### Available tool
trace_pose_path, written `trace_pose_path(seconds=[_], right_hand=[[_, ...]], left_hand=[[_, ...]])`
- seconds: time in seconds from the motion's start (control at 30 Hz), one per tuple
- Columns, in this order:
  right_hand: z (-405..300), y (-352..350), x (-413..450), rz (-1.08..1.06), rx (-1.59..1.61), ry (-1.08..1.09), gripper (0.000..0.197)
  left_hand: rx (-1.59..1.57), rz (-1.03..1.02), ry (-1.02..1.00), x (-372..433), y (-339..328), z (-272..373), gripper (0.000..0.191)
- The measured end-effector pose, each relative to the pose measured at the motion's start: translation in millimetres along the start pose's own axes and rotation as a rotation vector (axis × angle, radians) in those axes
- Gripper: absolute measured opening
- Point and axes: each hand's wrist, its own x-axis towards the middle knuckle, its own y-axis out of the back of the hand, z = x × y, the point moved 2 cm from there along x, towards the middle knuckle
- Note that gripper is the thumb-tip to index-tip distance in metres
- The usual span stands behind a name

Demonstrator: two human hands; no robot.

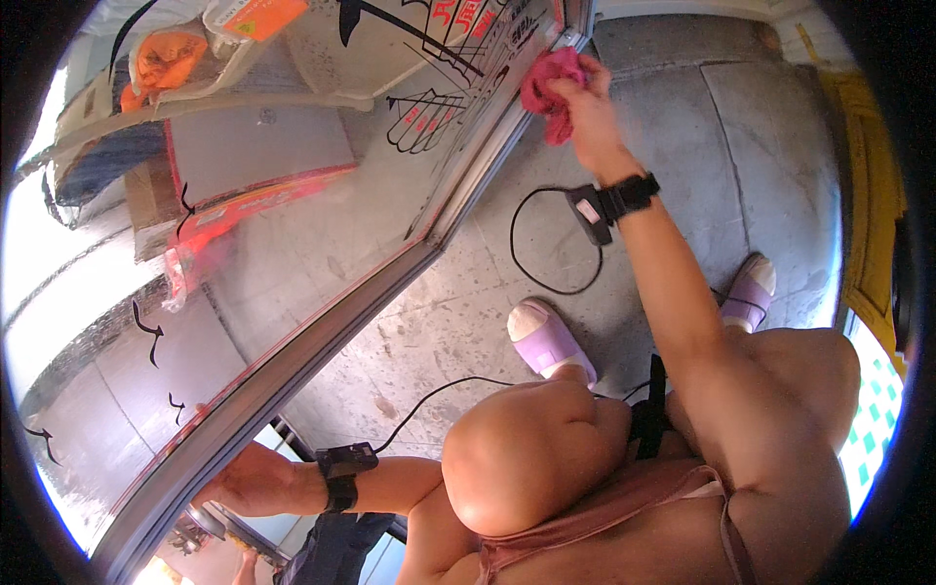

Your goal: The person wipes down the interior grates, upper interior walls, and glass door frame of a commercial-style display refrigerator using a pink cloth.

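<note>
My right hand [591, 121] is slightly blurred and holds a crumpled pink cloth [553, 88]. The cloth is pressed against the metal frame and lower glass of a glass panel [314, 241], near a corner at the top. Black line drawings of sailing ships [428, 121] with red writing mark the glass beside it. At the lower left, my left hand [241, 482] grips the long metal frame [292, 365] at its near edge. The frame hides part of its fingers.
Black devices with cables are strapped to both wrists [629, 197] [344, 468]. A looped cable [513, 227] hangs above the concrete floor [658, 146]. My lilac slippers [552, 340] stand on it. Cartons and an orange bag [168, 58] show in the glass. A yellow wooden piece [866, 205] stands at right.
</note>
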Motion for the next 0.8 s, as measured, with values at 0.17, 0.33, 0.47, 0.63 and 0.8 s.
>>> trace_pose_path(seconds=[0.17,0.33,0.47,0.63,0.8], right_hand=[[5.1,-12.6,-4.9,0.2,-0.781,0.269,0.058],[9.0,-19.7,-30.9,0.054,-0.858,0.522,0.054],[34.5,-26.0,-77.4,-0.052,-0.837,0.443,0.051],[63.7,-52.2,-133.6,-0.244,-0.786,0.319,0.049],[106.6,-69.8,-195.8,-0.503,-0.743,0.181,0.034]], left_hand=[[-0.028,0.016,0.018,3.1,9.8,5.4,0.049],[-0.072,-0.071,-0.012,6.7,8.5,10.1,0.045],[-0.08,-0.061,-0.014,3.6,6.5,1.7,0.045],[-0.066,-0.033,-0.009,5.0,6.6,5.8,0.045],[0.058,0.06,-0.019,2.2,-5.5,6.1,0.053]])
